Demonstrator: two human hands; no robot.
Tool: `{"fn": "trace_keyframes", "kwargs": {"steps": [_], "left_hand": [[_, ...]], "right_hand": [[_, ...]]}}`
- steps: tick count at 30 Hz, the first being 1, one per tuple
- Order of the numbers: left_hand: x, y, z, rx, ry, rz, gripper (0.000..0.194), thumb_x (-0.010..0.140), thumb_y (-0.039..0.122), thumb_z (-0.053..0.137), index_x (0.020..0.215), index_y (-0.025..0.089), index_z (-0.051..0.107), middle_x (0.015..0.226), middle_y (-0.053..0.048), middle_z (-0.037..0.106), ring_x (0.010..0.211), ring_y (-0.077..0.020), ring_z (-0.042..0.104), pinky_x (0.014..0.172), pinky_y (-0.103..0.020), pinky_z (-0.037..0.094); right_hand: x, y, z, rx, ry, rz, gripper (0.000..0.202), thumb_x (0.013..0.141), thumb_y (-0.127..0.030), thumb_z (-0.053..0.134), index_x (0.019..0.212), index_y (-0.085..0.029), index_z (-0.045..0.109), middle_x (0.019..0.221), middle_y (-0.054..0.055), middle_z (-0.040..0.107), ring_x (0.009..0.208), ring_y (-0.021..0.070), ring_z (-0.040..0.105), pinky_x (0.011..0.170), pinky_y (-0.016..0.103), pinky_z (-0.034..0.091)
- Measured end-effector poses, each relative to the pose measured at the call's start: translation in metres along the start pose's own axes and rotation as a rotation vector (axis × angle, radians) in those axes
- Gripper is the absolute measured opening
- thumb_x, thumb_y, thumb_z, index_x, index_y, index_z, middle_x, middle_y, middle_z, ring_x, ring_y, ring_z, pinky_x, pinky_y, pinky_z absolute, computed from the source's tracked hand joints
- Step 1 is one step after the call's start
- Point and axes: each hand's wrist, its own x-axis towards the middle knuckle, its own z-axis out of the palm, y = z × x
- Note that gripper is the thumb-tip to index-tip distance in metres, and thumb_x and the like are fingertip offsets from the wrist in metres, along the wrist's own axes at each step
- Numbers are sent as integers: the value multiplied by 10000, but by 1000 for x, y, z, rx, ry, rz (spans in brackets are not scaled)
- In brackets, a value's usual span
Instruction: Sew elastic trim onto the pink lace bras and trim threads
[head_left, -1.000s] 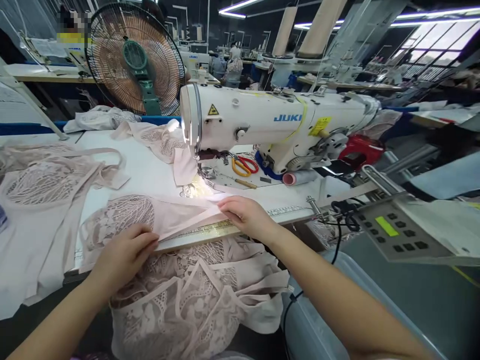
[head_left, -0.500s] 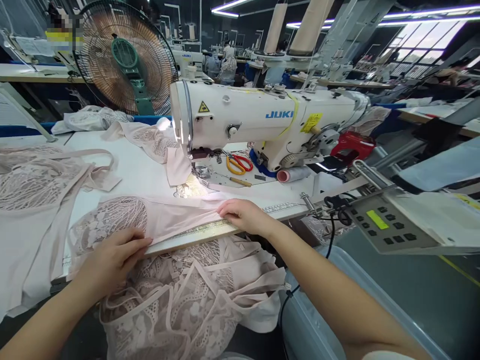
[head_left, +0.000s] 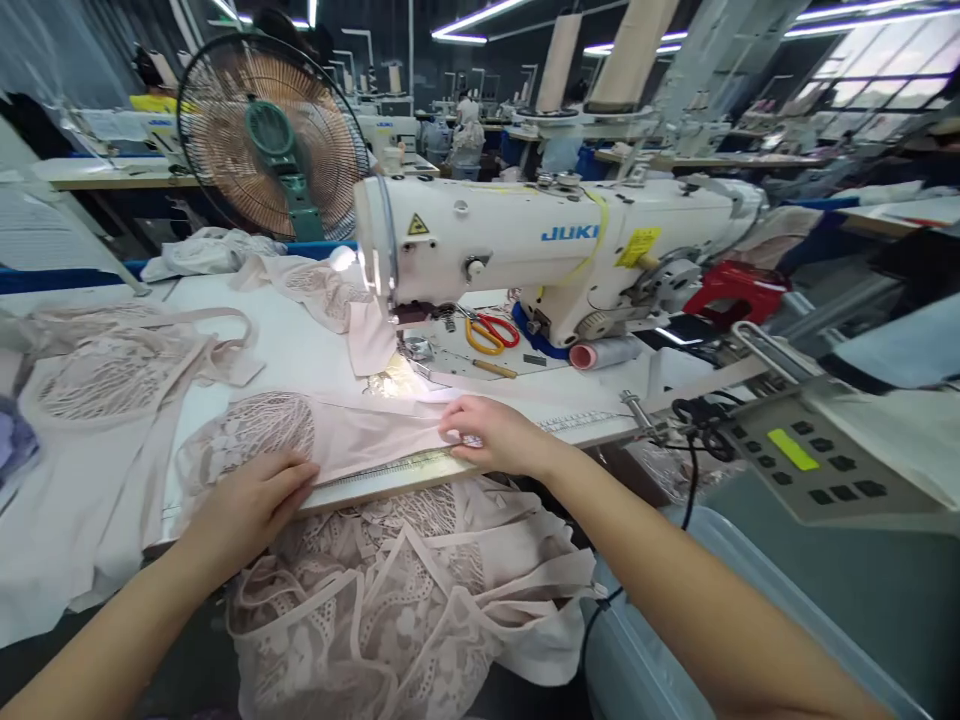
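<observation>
A pale pink lace bra (head_left: 375,432) lies along the front of the white sewing table, its lace cup at the left and its plain band stretching right. My left hand (head_left: 262,498) grips the lower edge of the band beside the cup, thumb and fingers together. At the band's right end my right hand (head_left: 491,435) pinches the fabric between thumb and fingertips. Just below the band, a measuring tape (head_left: 397,468) runs along the table edge. Behind the bra stands the white sewing machine (head_left: 480,240), its needle area lit.
Scissors (head_left: 491,333), a wooden-handled tool (head_left: 495,369) and a thread spool (head_left: 600,352) lie by the machine. More bras (head_left: 112,385) cover the left side; others (head_left: 420,600) hang below the front edge. A control box (head_left: 817,455) juts in at right. A fan (head_left: 274,140) stands behind.
The camera view has shifted, so the whole scene sits slightly further right and lower. Both hands keep their hold on the bra; the right fingers have changed their pinch slightly.
</observation>
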Motion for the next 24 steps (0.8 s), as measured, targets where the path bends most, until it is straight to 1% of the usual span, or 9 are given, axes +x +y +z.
{"fn": "trace_keyframes", "kwargs": {"steps": [2, 7, 12, 16, 17, 19, 21, 23, 24], "left_hand": [[0, 4, -3, 29, 3, -23, 354, 935, 351, 329, 928, 193, 645, 932, -89, 679, 824, -228, 634, 674, -313, 496], [1, 7, -5, 37, -24, -58, 303, 929, 250, 320, 823, 193, 599, 779, -42, 651, 718, -183, 609, 593, -276, 470], [-5, 6, 3, 65, 34, -82, 283, 939, 237, 319, 836, 167, 574, 856, -89, 650, 788, -213, 601, 662, -328, 476], [-11, 4, 8, 70, 67, -40, 241, 935, 208, 351, 899, 166, 586, 926, -104, 664, 833, -231, 601, 696, -352, 475], [-12, 3, 8, 64, 75, -31, 233, 934, 205, 359, 914, 165, 588, 937, -105, 668, 840, -233, 603, 705, -354, 477], [-13, 2, 8, 46, 90, -26, 224, 933, 206, 372, 925, 161, 591, 947, -107, 673, 856, -233, 608, 724, -356, 482], [-12, 1, 7, 22, 100, -40, 210, 929, 212, 389, 910, 161, 592, 929, -101, 678, 852, -227, 615, 722, -347, 489], [-11, 0, 5, -3, 102, -70, 189, 922, 214, 410, 870, 166, 585, 872, -82, 682, 807, -215, 624, 686, -331, 497], [-10, 0, 4, -13, 101, -86, 179, 918, 214, 420, 849, 169, 579, 840, -70, 681, 777, -209, 626, 663, -323, 500]], "right_hand": [[0, -3, 5, -53, 20, -35, 142, 759, -98, 584, 830, -193, 663, 943, 66, 634, 826, 188, 578, 682, 283, 459], [2, -6, 15, -143, 53, -118, 186, 836, -128, 489, 747, -199, 636, 873, 71, 626, 822, 203, 548, 677, 308, 434], [4, -9, 18, -282, 18, -139, 234, 860, -130, 439, 689, -193, 586, 789, 61, 624, 782, 203, 549, 662, 305, 442], [5, -12, 16, -347, -8, -118, 232, 848, -109, 436, 685, -181, 584, 766, 70, 629, 762, 217, 560, 638, 319, 449], [6, -15, 16, -358, 7, -116, 212, 843, -109, 446, 710, -176, 597, 786, 77, 636, 773, 224, 565, 640, 326, 454], [6, -24, 16, -370, 80, -138, 161, 839, -128, 477, 780, -168, 621, 843, 94, 649, 800, 234, 571, 649, 336, 460], [9, -40, 20, -383, 182, -215, 138, 841, -147, 504, 811, -177, 636, 902, 100, 657, 831, 240, 572, 674, 349, 460], [14, -60, 29, -400, 268, -334, 153, 848, -151, 518, 776, -196, 645, 1002, 91, 660, 937, 256, 561, 771, 390, 447], [18, -69, 36, -403, 303, -391, 159, 853, -158, 526, 763, -204, 649, 1082, 82, 648, 1029, 270, 534, 849, 425, 419]]}}
